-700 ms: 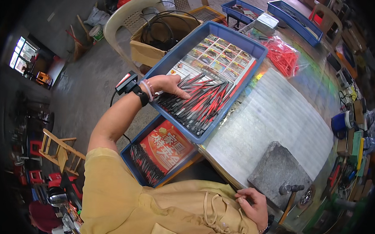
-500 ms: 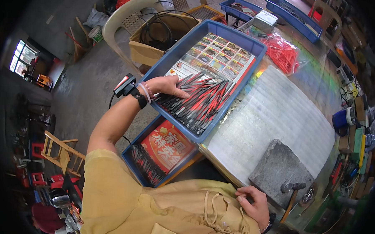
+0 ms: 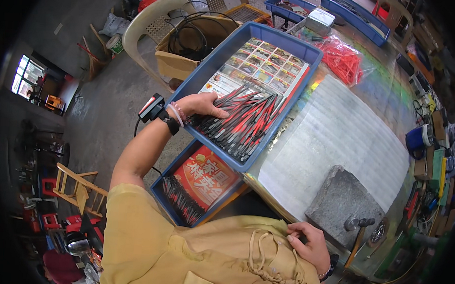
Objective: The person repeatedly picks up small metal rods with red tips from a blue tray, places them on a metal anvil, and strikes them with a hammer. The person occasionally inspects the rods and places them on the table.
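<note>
Inside the upper blue tray [image 3: 288,40], a dense pile of slim red-and-black tools [image 3: 243,125] is held along the near end, while a printed sheet [image 3: 264,65] is left exposed beyond it. The left hand [image 3: 203,104] is laid over the left edge of this pile, thumb spread apart from the fingers; the fingertips are hidden, so whether any tool is gripped cannot be told. By the tray's left wall, a black device [image 3: 153,108] is strapped at the wrist.

The right hand [image 3: 309,243] is kept well apart from the tools, fingers curled beside the hem of the tan garment [image 3: 197,252]; whether cloth is pinched there cannot be told.

Part of a lower blue tray [image 3: 187,153] is overhung by the upper one; dark pieces [image 3: 182,198] and a red sheet [image 3: 208,176] are contained in it. Beyond the upper tray's left side, the way is crowded by a pale plastic chair [image 3: 159,27] and a cardboard box [image 3: 175,66] filled with black cables [image 3: 195,50]. To the right, a white sheet [image 3: 334,136] is spread on the table [image 3: 387,93], its near corner covered by a stone slab [image 3: 344,203] on which a hammer [image 3: 360,222] is rested. Farther off, a bag of red pieces [image 3: 341,63] and a metal tin [image 3: 320,18] are seen.
</note>
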A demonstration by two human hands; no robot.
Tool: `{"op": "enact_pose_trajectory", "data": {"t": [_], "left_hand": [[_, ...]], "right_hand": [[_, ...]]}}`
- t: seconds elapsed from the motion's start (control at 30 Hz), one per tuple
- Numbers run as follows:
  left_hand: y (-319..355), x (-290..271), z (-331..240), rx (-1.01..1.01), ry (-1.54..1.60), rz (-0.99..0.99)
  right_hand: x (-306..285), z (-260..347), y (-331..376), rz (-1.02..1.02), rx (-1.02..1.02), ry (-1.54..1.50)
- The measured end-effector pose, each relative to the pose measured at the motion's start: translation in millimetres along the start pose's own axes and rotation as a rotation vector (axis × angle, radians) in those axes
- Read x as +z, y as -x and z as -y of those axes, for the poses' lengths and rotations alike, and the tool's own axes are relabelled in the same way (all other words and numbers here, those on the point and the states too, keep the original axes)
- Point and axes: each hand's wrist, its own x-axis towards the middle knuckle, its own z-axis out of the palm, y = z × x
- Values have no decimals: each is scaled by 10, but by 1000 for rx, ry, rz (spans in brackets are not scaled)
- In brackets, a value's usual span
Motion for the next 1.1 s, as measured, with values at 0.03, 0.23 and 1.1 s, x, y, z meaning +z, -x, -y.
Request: {"op": "enact_pose_trajectory", "data": {"t": [0.03,0.23,1.1], "left_hand": [[9,13,-3,-6,-24,-25],[95,54,-77,-24,-17,-66],[44,67,34,69,383,24]], "right_hand": [[5,-2,-11,4,-8,5],[50,40,-53,35,-2,75],[117,65,-95,118,-20,177]]}}
